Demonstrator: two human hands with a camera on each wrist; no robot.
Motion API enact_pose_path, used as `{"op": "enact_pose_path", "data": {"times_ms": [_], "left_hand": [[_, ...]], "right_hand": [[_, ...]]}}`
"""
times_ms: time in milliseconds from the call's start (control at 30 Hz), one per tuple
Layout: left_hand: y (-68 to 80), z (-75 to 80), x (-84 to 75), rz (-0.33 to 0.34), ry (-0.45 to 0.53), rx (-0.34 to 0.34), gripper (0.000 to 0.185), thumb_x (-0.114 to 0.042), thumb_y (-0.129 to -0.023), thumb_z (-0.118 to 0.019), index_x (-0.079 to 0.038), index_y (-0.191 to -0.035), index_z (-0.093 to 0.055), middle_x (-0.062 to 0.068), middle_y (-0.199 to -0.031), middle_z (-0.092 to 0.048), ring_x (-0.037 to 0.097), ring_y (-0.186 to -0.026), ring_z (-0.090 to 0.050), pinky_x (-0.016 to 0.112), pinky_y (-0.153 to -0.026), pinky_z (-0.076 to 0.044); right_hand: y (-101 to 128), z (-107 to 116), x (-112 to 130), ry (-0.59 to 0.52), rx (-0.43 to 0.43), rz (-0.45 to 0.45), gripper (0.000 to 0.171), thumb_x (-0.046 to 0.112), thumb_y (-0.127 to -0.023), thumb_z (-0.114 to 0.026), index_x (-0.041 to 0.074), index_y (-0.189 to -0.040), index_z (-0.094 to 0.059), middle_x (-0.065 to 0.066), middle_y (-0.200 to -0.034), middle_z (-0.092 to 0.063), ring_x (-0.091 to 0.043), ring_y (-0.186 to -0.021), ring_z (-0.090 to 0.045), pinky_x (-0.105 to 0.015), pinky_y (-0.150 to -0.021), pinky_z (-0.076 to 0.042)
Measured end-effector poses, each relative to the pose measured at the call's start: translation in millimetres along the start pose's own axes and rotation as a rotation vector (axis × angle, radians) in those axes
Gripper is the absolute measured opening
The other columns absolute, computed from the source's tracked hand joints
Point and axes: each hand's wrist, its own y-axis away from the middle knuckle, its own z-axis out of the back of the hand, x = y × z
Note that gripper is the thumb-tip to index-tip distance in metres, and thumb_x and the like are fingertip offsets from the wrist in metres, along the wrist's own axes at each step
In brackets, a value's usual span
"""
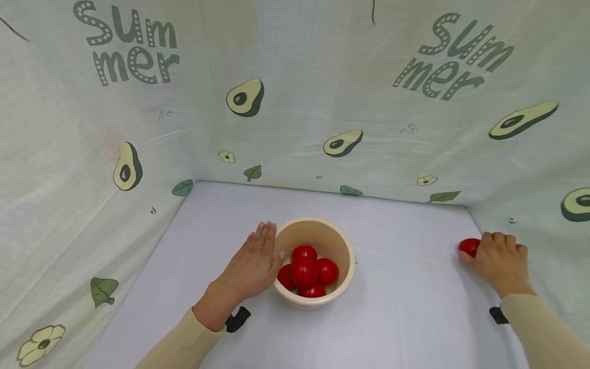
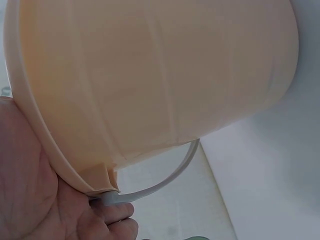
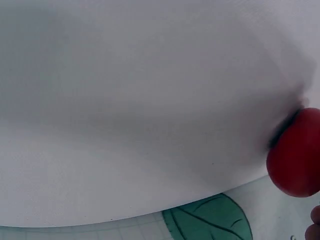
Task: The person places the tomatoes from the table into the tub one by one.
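Note:
A cream bucket [image 1: 323, 237] stands upright on the table with several tomato-like red balls [image 1: 304, 272] heaped inside. My left hand [image 1: 254, 264] rests against its left rim, fingers straight and thumb by the rim. In the left wrist view the palm touches the bucket's rim, and a pale handle [image 2: 170, 178] hangs beside the fingertips. Far to the right, my right hand [image 1: 501, 261] grips another tomato-like red ball [image 1: 469, 247] at the table's right side. That same ball [image 3: 297, 155] shows at the edge of the right wrist view; most of the hand is out of frame there.
The table [image 1: 392, 318] has a pale cover. Behind and at both sides hangs a curtain [image 1: 295, 113] printed with avocados, leaves and lettering. It meets the table's right edge close to my right hand. A black strap [image 1: 237, 319] sits by the left wrist.

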Motion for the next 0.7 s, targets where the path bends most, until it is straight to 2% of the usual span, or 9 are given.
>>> {"op": "enact_pose_path", "data": {"times_ms": [433,600,700], "left_hand": [[1.5,0.5,-1.9,0.014,0.023,-0.001,0.074,-0.039,-0.11,-0.048,0.008,-0.163,-0.026,0.023,-0.17,-0.031,0.04,-0.162,-0.022,0.055,-0.129,-0.026],[1.3,-0.7,-1.3,0.015,0.021,0.0,0.074,-0.039,-0.111,-0.047,0.008,-0.163,-0.025,0.023,-0.171,-0.03,0.039,-0.162,-0.021,0.054,-0.129,-0.026],[0.7,-1.0,-0.6,0.014,0.013,-0.003,0.074,-0.04,-0.111,-0.047,0.008,-0.163,-0.025,0.023,-0.171,-0.03,0.039,-0.162,-0.021,0.054,-0.129,-0.026]], "right_hand": [[1.2,-10.8,-9.3,-0.036,0.038,0.009,0.075,0.046,-0.09,-0.075,-0.022,-0.101,-0.046,-0.042,-0.098,-0.048,-0.058,-0.094,-0.039,-0.07,-0.075,-0.037],[-0.6,-10.5,-1.4,-0.019,0.037,-0.016,0.075,0.046,-0.089,-0.076,-0.022,-0.097,-0.043,-0.04,-0.094,-0.046,-0.057,-0.091,-0.039,-0.067,-0.074,-0.039],[-3.9,-7.6,9.1,-0.006,0.007,-0.016,0.075,0.045,-0.088,-0.077,-0.021,-0.097,-0.041,-0.041,-0.095,-0.046,-0.057,-0.093,-0.039,-0.068,-0.076,-0.039]]}}
